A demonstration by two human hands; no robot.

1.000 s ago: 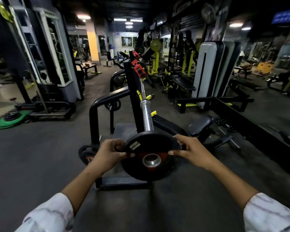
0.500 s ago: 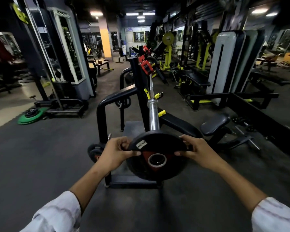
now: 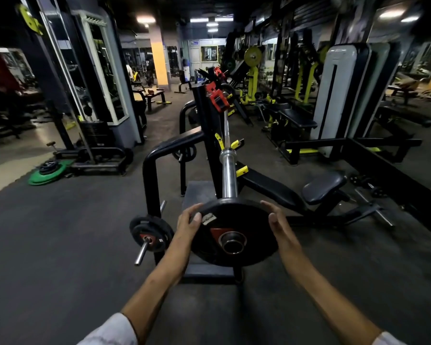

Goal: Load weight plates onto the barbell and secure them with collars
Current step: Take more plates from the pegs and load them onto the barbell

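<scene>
A black weight plate [image 3: 237,225] with a red hub mark sits at the near end of the chrome barbell sleeve [image 3: 228,170]; the sleeve's end shows in its centre hole. My left hand [image 3: 189,225] grips the plate's left rim, thumb on its face. My right hand [image 3: 281,230] lies flat beside the right rim, fingers straight and apart. The barbell rests on a black rack [image 3: 207,135]. A red collar [image 3: 217,97] hangs by the rack's upright, and another red collar [image 3: 218,70] is farther back.
Small black plates [image 3: 151,235] sit on a storage peg low on the left of the rack. An incline bench seat [image 3: 324,185] stands to the right. Green plates [image 3: 47,173] lie on the floor far left. Machines line the right side and background.
The view has come closer to the rack. The plate now sits over the sleeve's end. My right hand has loosened from a grip to straight fingers beside the rim.
</scene>
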